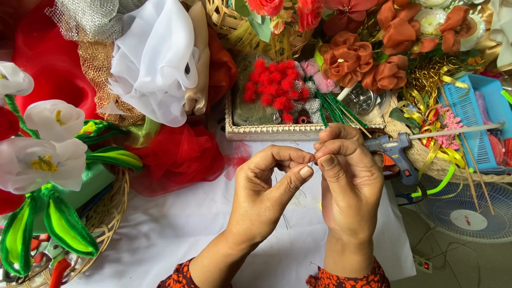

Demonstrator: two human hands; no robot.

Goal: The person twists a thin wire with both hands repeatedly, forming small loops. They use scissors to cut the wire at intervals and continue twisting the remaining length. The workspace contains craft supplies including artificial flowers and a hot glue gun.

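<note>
My left hand (269, 194) and my right hand (346, 181) meet fingertip to fingertip above a white cloth-covered table (176, 224). Both pinch something very thin between thumb and forefinger, a thread or fine wire too small to make out. Just behind my hands stands a shallow woven tray (256, 130) holding red pompoms (274, 88), green stems and small spools. A blue hot glue gun (394, 149) lies right beside my right hand, with a long glue stick pointing to the right.
White fabric flowers with green leaves (42, 160) fill a wicker basket at the left. Red tulle (178, 154), white cloth (154, 58) and gold mesh pile up behind. Orange fabric roses (368, 58), a blue plastic basket (474, 117) and a floor fan (464, 213) sit at the right.
</note>
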